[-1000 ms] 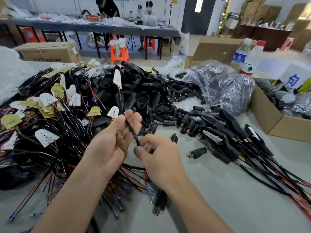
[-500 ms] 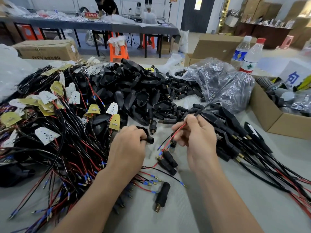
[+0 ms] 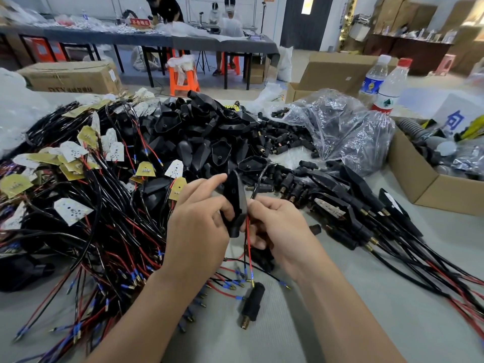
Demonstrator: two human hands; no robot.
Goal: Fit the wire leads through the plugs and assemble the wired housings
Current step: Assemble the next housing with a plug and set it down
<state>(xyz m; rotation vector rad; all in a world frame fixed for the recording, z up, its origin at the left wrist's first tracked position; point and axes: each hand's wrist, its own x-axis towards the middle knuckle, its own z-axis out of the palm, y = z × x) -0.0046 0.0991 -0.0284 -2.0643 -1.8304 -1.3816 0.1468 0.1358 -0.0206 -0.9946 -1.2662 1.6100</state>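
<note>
— How does the person grip it?

— The left hand (image 3: 199, 226) has its fingers curled round the lower half of a black housing (image 3: 236, 200), with the forefinger stretched out toward the far side. The right hand (image 3: 281, 226) pinches the red and black wire leads (image 3: 248, 247) just beside the housing's near end.

— And where is the housing?

— It is off the grey table (image 3: 366, 297), roughly upright between the two hands, near the middle of the scene. The leads run down from between the hands. Their blue-sleeved tips end just above a loose black plug (image 3: 252, 301) lying alone on the near side.

— What lies around them?

— To the left is a tangle of wired boards (image 3: 73, 210), white and yellow, trailing red and black leads. Farther off sits a heap of empty housings (image 3: 209, 137), and to its right a scatter of plugs (image 3: 282, 142). Right of the hands, wired housings (image 3: 353, 200) lie in a row, their cables running off to the near right. Beyond those are a crinkled plastic bag (image 3: 345, 132), a cardboard box (image 3: 419, 189) and two bottles (image 3: 390, 85).
</note>
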